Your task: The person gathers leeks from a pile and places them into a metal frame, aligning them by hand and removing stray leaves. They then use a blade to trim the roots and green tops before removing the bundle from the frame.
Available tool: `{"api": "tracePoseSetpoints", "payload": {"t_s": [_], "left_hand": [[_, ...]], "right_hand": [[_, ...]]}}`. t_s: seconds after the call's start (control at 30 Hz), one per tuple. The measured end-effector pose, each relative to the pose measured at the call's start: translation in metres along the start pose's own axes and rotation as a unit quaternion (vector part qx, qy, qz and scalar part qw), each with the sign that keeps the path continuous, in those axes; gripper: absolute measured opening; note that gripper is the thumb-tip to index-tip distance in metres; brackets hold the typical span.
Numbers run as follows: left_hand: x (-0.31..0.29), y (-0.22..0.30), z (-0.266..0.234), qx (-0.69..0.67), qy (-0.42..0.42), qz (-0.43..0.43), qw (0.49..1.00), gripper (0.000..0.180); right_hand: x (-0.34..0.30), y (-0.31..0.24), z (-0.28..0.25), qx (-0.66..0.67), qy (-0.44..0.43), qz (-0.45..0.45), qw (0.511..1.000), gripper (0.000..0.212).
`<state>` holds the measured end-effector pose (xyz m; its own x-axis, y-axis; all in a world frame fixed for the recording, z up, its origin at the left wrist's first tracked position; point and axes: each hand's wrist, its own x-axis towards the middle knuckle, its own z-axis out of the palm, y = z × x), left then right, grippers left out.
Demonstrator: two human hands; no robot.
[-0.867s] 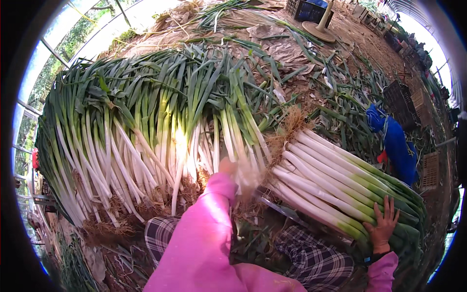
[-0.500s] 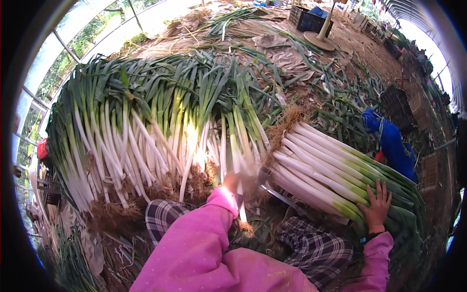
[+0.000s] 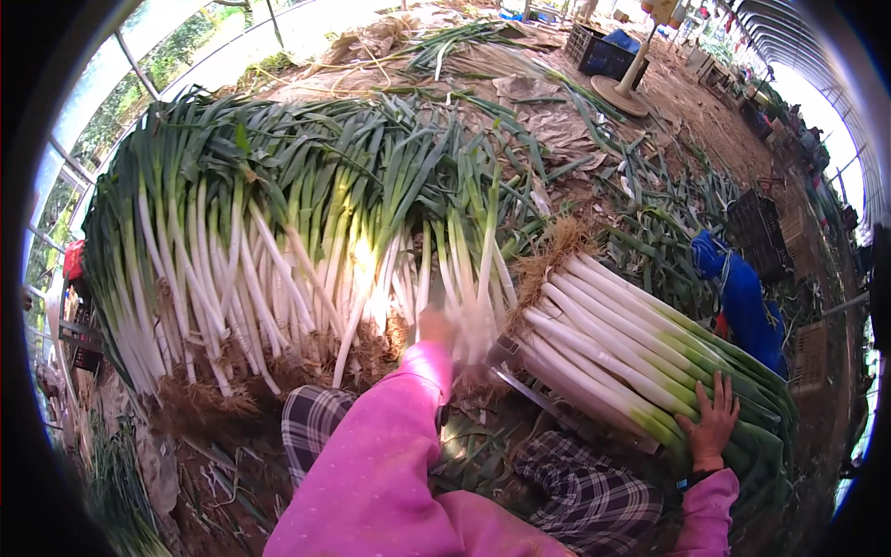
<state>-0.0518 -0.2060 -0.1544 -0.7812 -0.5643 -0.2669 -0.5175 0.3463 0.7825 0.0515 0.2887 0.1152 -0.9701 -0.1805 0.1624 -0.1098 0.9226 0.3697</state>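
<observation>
My right hand (image 3: 713,422) lies flat, fingers spread, on the green part of a neat stack of leeks (image 3: 613,343), whose roots point to the upper left. The stack rests on a low stand with a metal edge (image 3: 534,395). My left hand (image 3: 436,327) is smeared by motion at the lower ends of some loose leeks (image 3: 487,241), left of the stack's roots. Whether its fingers are closed on a stalk cannot be made out. A wide row of loose leeks (image 3: 213,260) spreads to the left, white ends and roots toward me.
My knees in plaid trousers (image 3: 580,487) flank the working spot. Beyond the stack lie loose green leaves (image 3: 650,232), a blue bundle (image 3: 742,288) and a dark crate (image 3: 759,223). Farther back stand a black crate (image 3: 603,54) and a pole on a round base (image 3: 620,93).
My left hand has moved slightly up and left, and the low leek with roots near my lap no longer shows there. My right hand stays on the stack. The view has shifted a little.
</observation>
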Motion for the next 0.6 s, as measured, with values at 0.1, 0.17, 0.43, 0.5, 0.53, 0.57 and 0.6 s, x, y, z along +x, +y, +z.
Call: {"api": "tracePoseSetpoints", "payload": {"t_s": [0.1,0.17,0.43,0.5,0.53,0.57,0.6], "left_hand": [[0.053,-0.120,-0.003,0.162,0.054,-0.095,0.981,0.034],[0.050,-0.118,0.012,0.232,0.046,-0.076,0.969,0.036],[0.028,-0.076,-0.034,-0.032,-0.322,-0.207,0.923,0.023],[0.009,-0.109,-0.055,0.039,-0.547,-0.104,0.830,0.032],[-0.037,-0.051,-0.050,0.239,-0.579,-0.023,0.779,0.026],[-0.058,-0.074,-0.060,-0.101,-0.690,-0.258,0.669,0.015],[-0.091,-0.088,-0.055,-0.205,-0.645,-0.315,0.666,0.008]], "right_hand": [[0.023,-0.019,0.000,0.022,-0.007,-0.018,1.000,0.075],[0.016,-0.010,-0.001,-0.003,0.006,-0.022,1.000,0.075],[0.012,-0.012,-0.005,-0.008,-0.005,-0.015,1.000,0.076],[0.022,-0.019,-0.005,0.020,0.007,-0.022,1.000,0.077],[0.006,-0.008,-0.002,-0.001,0.002,-0.010,1.000,0.075],[0.007,-0.008,-0.003,0.001,0.017,-0.015,1.000,0.074],[0.005,-0.009,-0.007,0.023,0.012,-0.004,1.000,0.071]]}}
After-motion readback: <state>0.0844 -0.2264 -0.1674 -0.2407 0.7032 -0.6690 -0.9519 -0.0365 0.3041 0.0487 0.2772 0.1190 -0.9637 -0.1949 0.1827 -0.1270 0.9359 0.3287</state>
